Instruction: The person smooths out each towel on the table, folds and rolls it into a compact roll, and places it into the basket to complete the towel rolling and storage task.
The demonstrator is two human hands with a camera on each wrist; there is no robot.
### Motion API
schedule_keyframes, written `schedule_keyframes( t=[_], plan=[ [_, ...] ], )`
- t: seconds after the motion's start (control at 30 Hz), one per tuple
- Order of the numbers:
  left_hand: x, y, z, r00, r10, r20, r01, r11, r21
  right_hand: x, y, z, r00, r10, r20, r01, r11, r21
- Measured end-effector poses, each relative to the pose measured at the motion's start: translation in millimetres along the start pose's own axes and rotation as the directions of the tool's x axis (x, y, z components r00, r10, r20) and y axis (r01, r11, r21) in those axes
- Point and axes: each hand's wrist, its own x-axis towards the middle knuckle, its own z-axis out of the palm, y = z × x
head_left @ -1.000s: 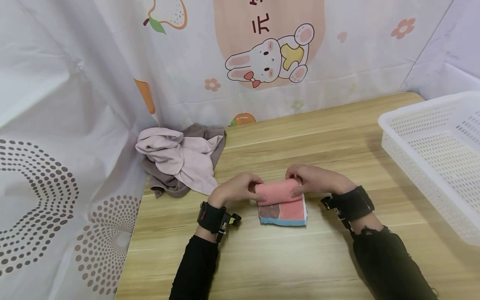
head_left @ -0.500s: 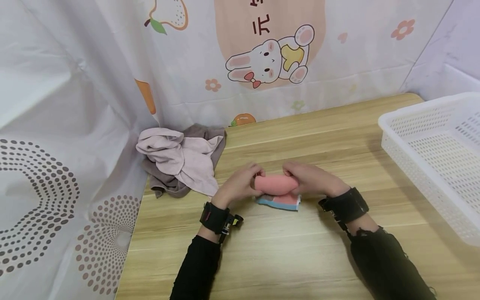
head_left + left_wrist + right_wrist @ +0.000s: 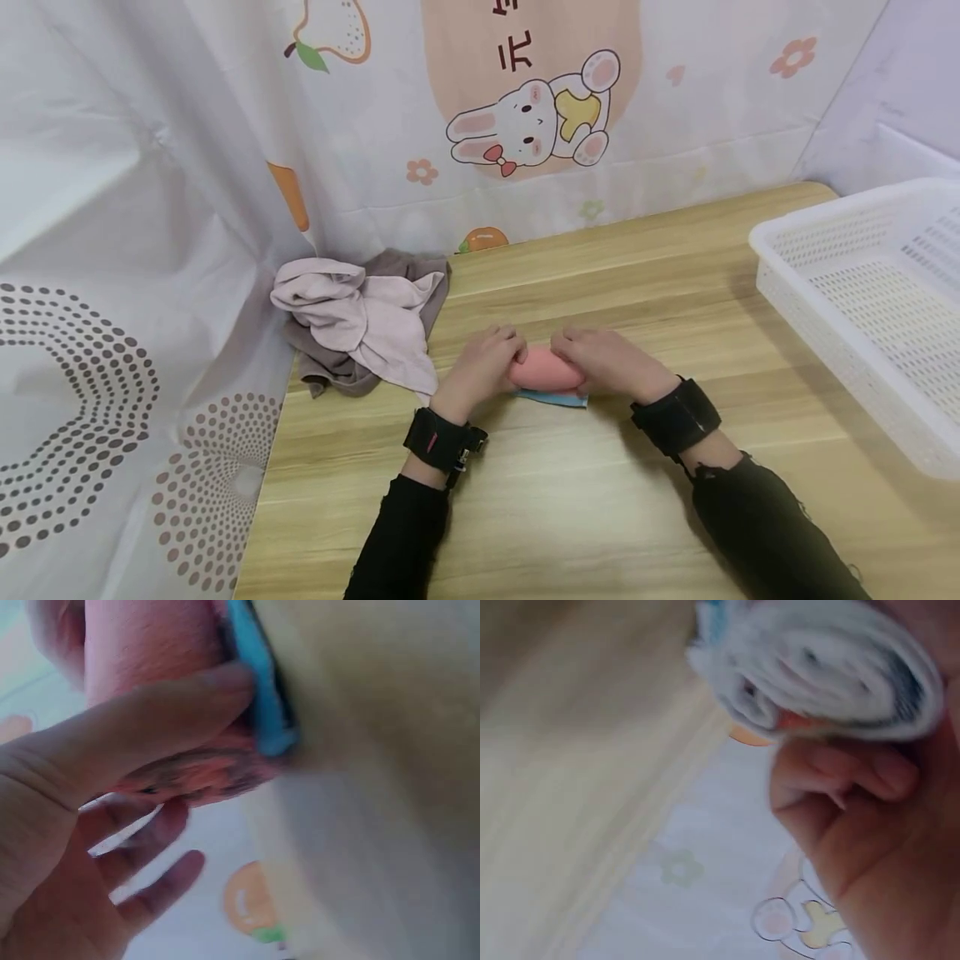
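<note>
A pink towel (image 3: 543,372) is rolled up near the middle of the table, with a short strip of its blue edge (image 3: 555,399) sticking out on the near side. My left hand (image 3: 483,371) grips the roll's left end; in the left wrist view its thumb lies along the roll, the tip at the blue edge. My right hand (image 3: 606,358) holds the opposite end. From the right wrist view, the spiral layers of the rolled towel (image 3: 825,671) show white, with curled fingers beneath them.
A crumpled light pink and brown-grey cloth (image 3: 360,312) lies at the table's back left corner. On the right stands a white perforated plastic basket (image 3: 795,308). A printed curtain (image 3: 360,167) hangs behind the wooden table (image 3: 525,517).
Both hands have rolled the towel further towards me, so the flat part has shrunk from a wide patch to a narrow blue strip. The hands have drawn slightly closer together.
</note>
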Motion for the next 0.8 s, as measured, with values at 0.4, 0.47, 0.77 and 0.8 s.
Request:
schedule_keyframes(
  t=[0.4,0.47,0.77,0.8],
  plan=[
    [-16.1,21.4,-18.6,0.999,-0.03,0.037,0.027,0.997,0.069,-3.0,-0.5,-8.9,0.991,-0.003,0.132,-0.031,0.967,0.254],
    [-15.2,20.3,-17.3,0.999,-0.034,0.027,0.032,0.998,0.049,-2.5,-0.7,-8.4,0.988,0.026,0.151,-0.067,0.96,0.272],
    [-6.2,19.5,-13.2,0.997,-0.047,0.057,0.049,0.998,-0.026,-0.1,-2.4,-8.2,0.976,0.144,0.166,-0.187,0.941,0.283],
    [-5.0,20.0,-12.8,0.997,-0.045,0.068,0.045,0.999,-0.01,0.5,-3.0,-8.2,0.976,0.141,0.166,-0.183,0.943,0.276]
  ],
)
